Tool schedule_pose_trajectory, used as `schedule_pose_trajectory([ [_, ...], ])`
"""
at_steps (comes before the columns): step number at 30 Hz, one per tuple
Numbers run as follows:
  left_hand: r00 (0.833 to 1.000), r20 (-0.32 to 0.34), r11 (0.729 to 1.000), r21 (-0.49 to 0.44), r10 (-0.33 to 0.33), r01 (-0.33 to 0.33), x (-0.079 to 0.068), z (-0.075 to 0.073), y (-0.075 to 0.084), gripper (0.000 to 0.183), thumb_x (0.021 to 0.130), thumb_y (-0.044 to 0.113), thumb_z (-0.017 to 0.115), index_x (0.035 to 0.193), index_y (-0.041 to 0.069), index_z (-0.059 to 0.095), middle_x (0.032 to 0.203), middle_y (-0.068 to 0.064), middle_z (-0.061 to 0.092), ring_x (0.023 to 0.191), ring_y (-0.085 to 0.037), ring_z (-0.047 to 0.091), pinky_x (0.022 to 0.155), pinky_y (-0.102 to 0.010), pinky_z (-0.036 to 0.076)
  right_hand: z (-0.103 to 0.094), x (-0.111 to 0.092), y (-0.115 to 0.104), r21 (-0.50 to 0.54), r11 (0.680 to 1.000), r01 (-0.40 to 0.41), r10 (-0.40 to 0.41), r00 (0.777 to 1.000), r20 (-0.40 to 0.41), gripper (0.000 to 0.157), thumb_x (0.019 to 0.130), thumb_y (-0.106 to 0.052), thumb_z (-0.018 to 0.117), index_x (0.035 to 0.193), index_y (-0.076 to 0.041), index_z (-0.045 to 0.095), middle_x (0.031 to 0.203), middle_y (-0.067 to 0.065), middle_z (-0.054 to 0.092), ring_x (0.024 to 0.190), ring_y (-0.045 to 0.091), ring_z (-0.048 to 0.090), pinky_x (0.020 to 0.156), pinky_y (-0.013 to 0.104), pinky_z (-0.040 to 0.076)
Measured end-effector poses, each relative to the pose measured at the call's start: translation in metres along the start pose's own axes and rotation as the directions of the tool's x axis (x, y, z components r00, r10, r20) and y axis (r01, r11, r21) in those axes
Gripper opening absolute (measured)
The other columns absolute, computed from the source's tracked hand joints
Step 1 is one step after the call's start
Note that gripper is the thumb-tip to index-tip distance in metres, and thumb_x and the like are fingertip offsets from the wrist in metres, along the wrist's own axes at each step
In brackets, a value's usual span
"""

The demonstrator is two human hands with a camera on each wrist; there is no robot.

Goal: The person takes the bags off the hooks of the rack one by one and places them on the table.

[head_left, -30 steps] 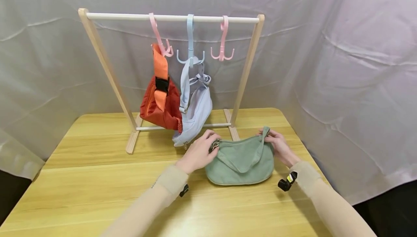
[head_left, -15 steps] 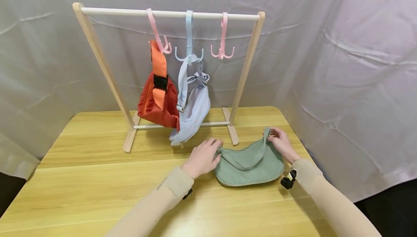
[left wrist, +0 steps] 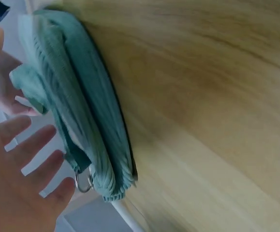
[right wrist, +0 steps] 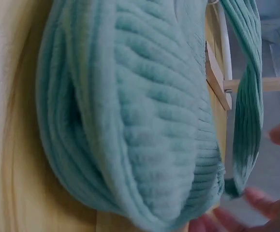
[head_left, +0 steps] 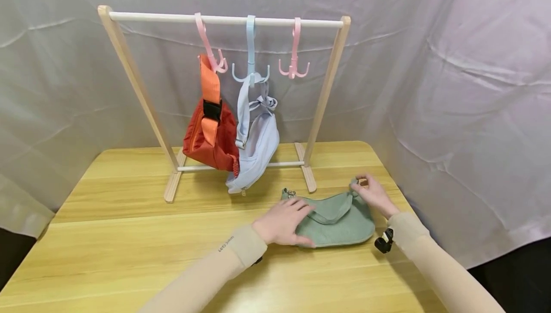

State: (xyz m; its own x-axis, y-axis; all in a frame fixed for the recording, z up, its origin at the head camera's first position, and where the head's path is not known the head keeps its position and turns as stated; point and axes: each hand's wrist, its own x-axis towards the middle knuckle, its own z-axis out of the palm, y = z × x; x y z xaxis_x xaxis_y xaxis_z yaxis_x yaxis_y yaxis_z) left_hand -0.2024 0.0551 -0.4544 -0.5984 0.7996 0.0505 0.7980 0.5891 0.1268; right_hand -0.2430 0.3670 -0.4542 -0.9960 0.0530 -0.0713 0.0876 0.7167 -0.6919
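A sage-green corduroy shoulder bag (head_left: 336, 227) lies on the table in front of me, its strap (head_left: 331, 218) drooping across its face. Over the bag's left part is my left hand (head_left: 286, 222), fingers spread; the left wrist view shows the palm beside the bag with nothing in it. A metal ring (left wrist: 83, 181) joins the strap at that end. My right hand (head_left: 373, 194) is at the bag's upper right corner, fingertips right at the strap end. In the right wrist view its thumb and fingers (right wrist: 260, 205) stand apart, close to the strap.
Behind the bag stands a wooden rack with a white rail (head_left: 163, 17). An orange-red bag (head_left: 211, 136) hangs from a pink hook, a pale lavender bag (head_left: 258, 145) from the blue hook (head_left: 251, 50). Another pink hook (head_left: 294, 54) bears nothing. Grey curtains (head_left: 452, 88) enclose the table.
The green bag has shifted slightly right and its top has sunk flatter. My left hand has let go of the ring end and moved right over the bag. The right hand's grip on the strap has loosened.
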Motion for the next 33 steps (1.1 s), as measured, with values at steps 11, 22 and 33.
schedule_pose_trajectory([
  [11,1.0,0.014,0.993,0.116,-0.019,0.017,0.004,0.007,0.005,0.091,0.08,0.073,0.068,0.15,0.019,0.045,0.145,0.002,0.054,0.135,-0.019,0.05,0.11,-0.041,0.045,-0.003,-0.009,-0.01,-0.157,0.98,-0.123,0.149,0.975,0.167,0.084,0.098,-0.045,0.056,0.149,0.01,0.02,0.152,0.044,0.027,0.139,0.059,0.034,0.112,0.067,0.033],
  [22,0.996,0.038,0.983,0.168,-0.081,0.073,0.012,0.009,-0.001,0.075,0.083,0.072,0.065,0.137,0.022,0.059,0.134,0.003,0.057,0.127,-0.017,0.052,0.109,-0.04,0.045,0.007,-0.002,-0.008,-0.142,0.988,-0.054,0.074,0.987,0.143,0.087,0.088,-0.029,0.071,0.15,0.009,0.024,0.143,0.043,0.041,0.132,0.057,0.044,0.108,0.065,0.039],
  [33,0.997,0.032,0.99,0.124,-0.074,0.069,0.015,0.013,-0.006,0.064,0.085,0.066,0.068,0.132,0.023,0.064,0.122,0.005,0.058,0.116,-0.015,0.053,0.102,-0.036,0.049,0.012,0.003,-0.004,-0.12,0.992,-0.049,0.065,0.988,0.137,0.108,0.08,-0.024,0.081,0.156,0.004,0.009,0.152,0.042,0.03,0.136,0.059,0.037,0.112,0.067,0.033],
])
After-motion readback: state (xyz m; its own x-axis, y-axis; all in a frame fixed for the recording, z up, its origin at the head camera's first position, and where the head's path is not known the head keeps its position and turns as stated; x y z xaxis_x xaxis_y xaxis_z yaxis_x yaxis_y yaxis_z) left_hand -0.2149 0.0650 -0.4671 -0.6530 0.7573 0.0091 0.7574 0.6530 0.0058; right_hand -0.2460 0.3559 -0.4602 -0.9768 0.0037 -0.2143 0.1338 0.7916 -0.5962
